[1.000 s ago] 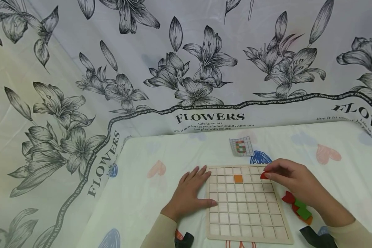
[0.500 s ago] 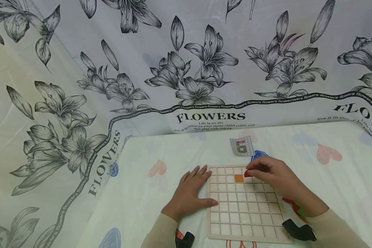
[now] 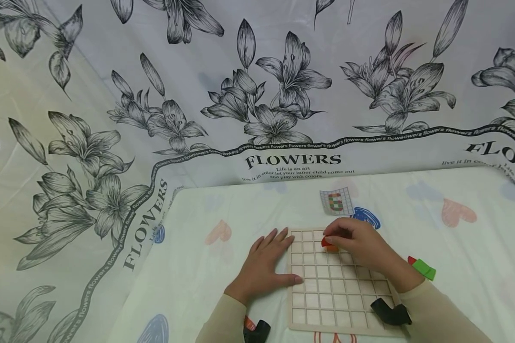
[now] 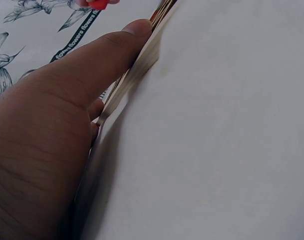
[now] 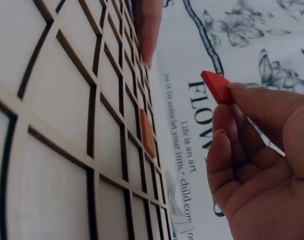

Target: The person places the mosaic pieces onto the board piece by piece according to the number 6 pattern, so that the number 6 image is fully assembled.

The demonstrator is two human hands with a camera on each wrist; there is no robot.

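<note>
A pale wooden grid board (image 3: 313, 301) lies on the patterned cloth. My left hand (image 3: 262, 267) rests along its left side, fingers spread, with the thumb (image 4: 137, 30) on the edge in the left wrist view. Between thumb and fingers my right hand (image 3: 362, 243) pinches a small red tile (image 5: 219, 89) with slanted sides. That tile is held above the board's far part, just left of and overlapping the orange tile (image 3: 332, 248) in the head view. In the right wrist view the orange tile (image 5: 147, 134) sits in a cell, with the red one apart from it.
A small card (image 3: 336, 202) with a coloured grid pattern lies beyond the board. Loose tiles, a green one (image 3: 425, 269) and a red one partly hidden, lie right of the board beside my right forearm. A flower-printed curtain (image 3: 223, 171) hangs behind.
My right hand has moved left over the board with the red tile, from its far right corner to the orange tile. My forearm now covers several of the loose tiles. The left hand stays put.
</note>
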